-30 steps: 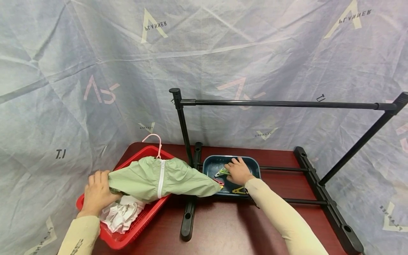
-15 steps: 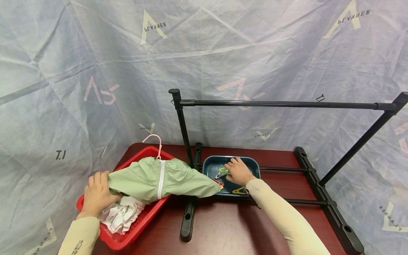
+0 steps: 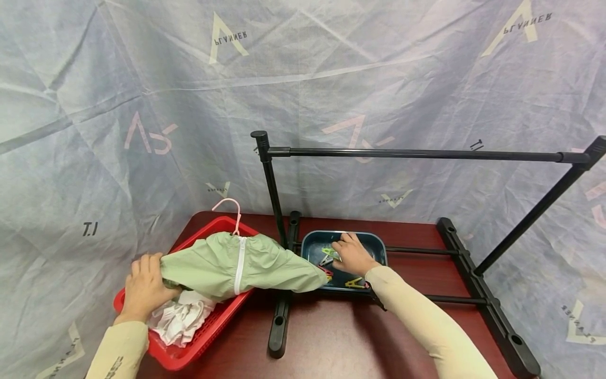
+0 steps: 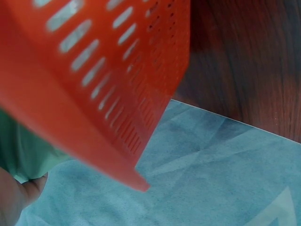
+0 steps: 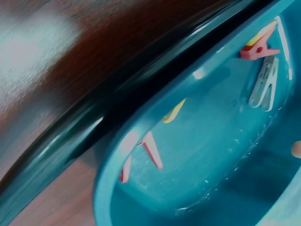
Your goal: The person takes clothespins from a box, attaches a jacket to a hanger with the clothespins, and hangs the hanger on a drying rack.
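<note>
My left hand (image 3: 144, 288) grips the left end of a light green garment (image 3: 203, 266) with a white zipper strip. A pink hanger (image 3: 238, 218) hook stands out of the garment's top. The garment lies across a red basket (image 3: 222, 321), its right end reaching over a blue tray (image 3: 374, 240). Inside the tray, my right hand (image 3: 354, 256) pinches a green clothespin (image 3: 329, 251); the fingertips are partly hidden. Near it lies a grey clothespin (image 5: 264, 84). A red clothespin (image 5: 256, 49) and a yellow clothespin (image 3: 355, 283) are also in the tray.
White cloth (image 3: 182, 321) lies in the basket. A black rack (image 3: 407, 153) with a high crossbar stands on the dark red table (image 3: 331, 331), and its lower bars run by the tray. Behind hangs a grey sheet (image 3: 303, 95).
My right hand has shifted slightly left within the tray, and the green clothespin at its fingertips has turned a little. The left hand and garment stay where they were.
</note>
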`<act>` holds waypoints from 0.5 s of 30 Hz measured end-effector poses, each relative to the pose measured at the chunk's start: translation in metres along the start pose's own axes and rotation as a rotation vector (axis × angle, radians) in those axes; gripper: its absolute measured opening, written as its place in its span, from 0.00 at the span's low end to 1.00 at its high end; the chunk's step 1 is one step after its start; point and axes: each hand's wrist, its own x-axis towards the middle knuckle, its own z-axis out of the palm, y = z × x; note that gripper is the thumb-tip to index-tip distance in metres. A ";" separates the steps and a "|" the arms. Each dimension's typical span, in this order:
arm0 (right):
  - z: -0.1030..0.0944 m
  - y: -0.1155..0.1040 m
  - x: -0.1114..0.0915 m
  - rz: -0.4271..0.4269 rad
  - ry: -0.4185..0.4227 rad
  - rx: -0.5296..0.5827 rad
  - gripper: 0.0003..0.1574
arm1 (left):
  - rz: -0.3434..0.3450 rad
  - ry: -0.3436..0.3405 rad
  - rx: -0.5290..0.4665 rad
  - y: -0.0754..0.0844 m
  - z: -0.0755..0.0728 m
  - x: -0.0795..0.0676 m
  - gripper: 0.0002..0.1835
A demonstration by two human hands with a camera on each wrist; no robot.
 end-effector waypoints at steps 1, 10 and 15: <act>-0.001 0.000 0.000 0.001 0.006 0.008 0.15 | 0.000 -0.001 0.001 0.000 0.000 0.000 0.53; -0.008 -0.001 0.001 -0.016 0.088 0.001 0.14 | 0.006 -0.008 0.007 -0.001 0.000 0.000 0.54; -0.009 -0.001 0.001 -0.017 0.138 0.025 0.14 | 0.007 -0.020 0.010 -0.002 -0.001 0.000 0.54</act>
